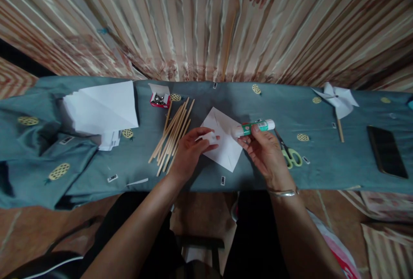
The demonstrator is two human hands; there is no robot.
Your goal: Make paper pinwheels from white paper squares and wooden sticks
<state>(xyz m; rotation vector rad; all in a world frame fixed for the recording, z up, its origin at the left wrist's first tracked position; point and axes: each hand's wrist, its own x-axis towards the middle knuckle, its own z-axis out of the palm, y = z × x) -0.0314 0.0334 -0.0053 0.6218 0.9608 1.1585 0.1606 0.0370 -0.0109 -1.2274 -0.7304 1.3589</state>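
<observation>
While a striped curtain hangs behind, cloth-covered bench spans the view. Stack of white paper at left, then loose bundle of wooden sticks. Square white sheet lies mid-bench; paper pinwheel well apart at right. Right hand, scissors just beside it, clamped round green-and-white glue stick, near the sheet's right corner; left hand, near the left corner, pinches small white piece
</observation>
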